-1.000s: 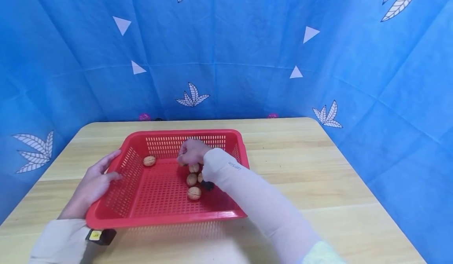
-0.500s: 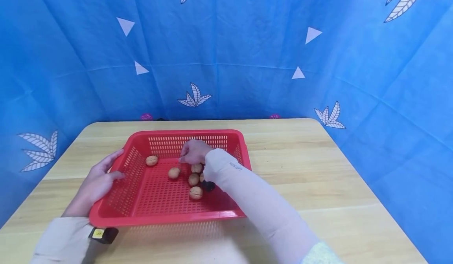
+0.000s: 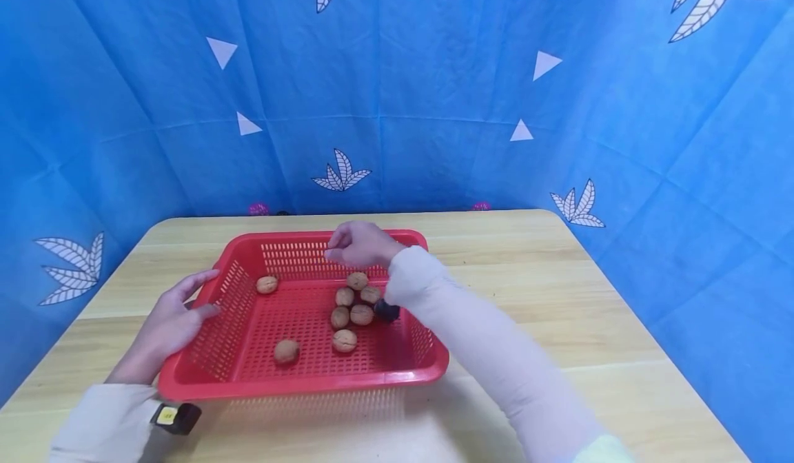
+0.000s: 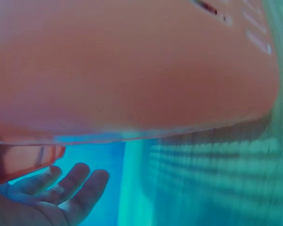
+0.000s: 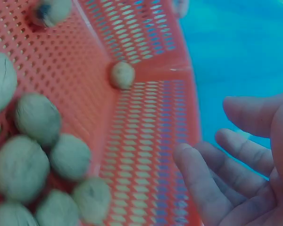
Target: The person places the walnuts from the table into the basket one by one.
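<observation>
A red plastic basket with slotted walls stands on the table with walnuts in it. My left hand holds its left rim, the thumb over the inner side and the fingers outside. Above the far wall my right hand hovers, its fingers loosely bent and nothing between them. Several walnuts cluster right of the middle. One walnut sits in the far left corner and another walnut near the front wall. In the right wrist view the fingers are apart from the nuts.
The pale wooden table extends to the right of the basket and in front of it. A blue patterned cloth hangs behind and at both sides. A dark wrist camera hangs beside the walnut cluster.
My right hand has let go of a walnut, which has rolled toward the basket's front. The hand has then risen up and slightly right. My left hand stays on the rim.
</observation>
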Tool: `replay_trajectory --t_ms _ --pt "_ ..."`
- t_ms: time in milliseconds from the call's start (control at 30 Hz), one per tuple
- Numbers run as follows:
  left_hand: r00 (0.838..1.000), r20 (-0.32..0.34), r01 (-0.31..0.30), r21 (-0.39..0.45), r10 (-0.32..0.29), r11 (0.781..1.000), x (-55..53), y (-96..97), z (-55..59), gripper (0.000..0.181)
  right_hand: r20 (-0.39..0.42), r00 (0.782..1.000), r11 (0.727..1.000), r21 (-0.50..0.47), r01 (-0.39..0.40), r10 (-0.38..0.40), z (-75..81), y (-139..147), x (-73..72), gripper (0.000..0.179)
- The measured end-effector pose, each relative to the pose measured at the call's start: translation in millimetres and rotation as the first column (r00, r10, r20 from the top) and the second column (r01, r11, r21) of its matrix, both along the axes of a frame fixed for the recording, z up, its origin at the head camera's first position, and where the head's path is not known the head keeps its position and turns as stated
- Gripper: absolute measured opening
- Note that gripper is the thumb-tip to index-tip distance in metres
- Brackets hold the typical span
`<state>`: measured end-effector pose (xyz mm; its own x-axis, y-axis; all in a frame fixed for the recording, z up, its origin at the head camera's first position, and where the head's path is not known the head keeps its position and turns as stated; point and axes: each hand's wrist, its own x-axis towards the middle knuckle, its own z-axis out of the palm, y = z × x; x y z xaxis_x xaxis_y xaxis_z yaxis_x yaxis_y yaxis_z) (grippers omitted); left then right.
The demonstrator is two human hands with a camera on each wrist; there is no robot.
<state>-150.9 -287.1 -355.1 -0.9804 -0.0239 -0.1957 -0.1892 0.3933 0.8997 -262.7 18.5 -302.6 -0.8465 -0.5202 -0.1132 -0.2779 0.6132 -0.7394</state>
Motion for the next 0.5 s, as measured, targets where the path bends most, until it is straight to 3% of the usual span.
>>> replay_trajectory --t_ms 133,300,400,500 --pt "1.000 -0.013 0.023 -0.013 -0.023 1.000 -1.0 -0.9 2.9 0.083 -0.066 0.997 0.999 -0.015 0.035 -0.036 13.3 32 3.0 0.017" --pt "0.999 -0.023 0.036 -0.098 -0.039 0.995 3.8 -5.4 9.3 0.082 -0.130 0.984 0.992 -0.047 0.120 -0.125 21.6 79 12.7 0.018" --pt "0.999 -0.013 0.028 -0.188 -0.031 0.982 9.9 -11.4 12.0 0.085 -0.199 0.963 0.983 -0.068 0.171 -0.181 17.4 108 22.5 0.017" --pt "0.999 -0.034 0.000 -0.300 -0.011 0.954 18.4 -17.6 13.3 0.086 -0.290 0.927 0.971 -0.075 0.226 -0.238 4.3 134 35.4 0.014"
